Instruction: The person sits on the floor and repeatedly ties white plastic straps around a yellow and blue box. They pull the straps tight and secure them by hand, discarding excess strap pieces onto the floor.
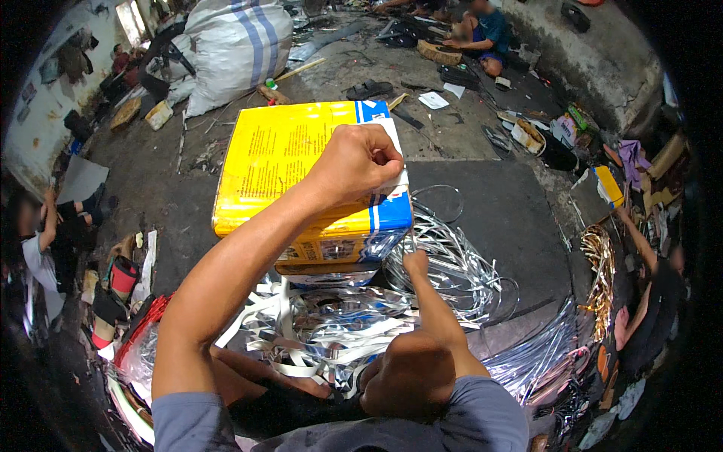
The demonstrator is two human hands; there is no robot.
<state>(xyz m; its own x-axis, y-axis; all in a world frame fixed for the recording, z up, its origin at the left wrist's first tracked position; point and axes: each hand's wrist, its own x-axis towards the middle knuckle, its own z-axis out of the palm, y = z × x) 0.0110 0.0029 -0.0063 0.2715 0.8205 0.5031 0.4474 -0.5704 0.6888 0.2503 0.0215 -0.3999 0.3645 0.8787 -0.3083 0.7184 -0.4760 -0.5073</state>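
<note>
A large yellow and blue tin box [282, 151] stands in front of me. My left hand [358, 162] is closed in a pinch over its right part, beside a white patch at the edge; whatever the fingers hold is hidden. Lower down, by the tin's near right corner, my right hand [415, 262] is closed on what looks like a thin silver strip running up along the tin's side. A loose tangle of silver strips [471, 275] spreads to the right of that hand. White and silver bands [331, 324] lie heaped between the tin and my legs.
At the back left stands a big white sack [235, 56] with blue stripes. Blue-silver strips [535, 354] and a gold bundle [599, 279] lie to the right. Other people sit at the left, right and far back. Sandals [369, 90] and scraps litter the floor.
</note>
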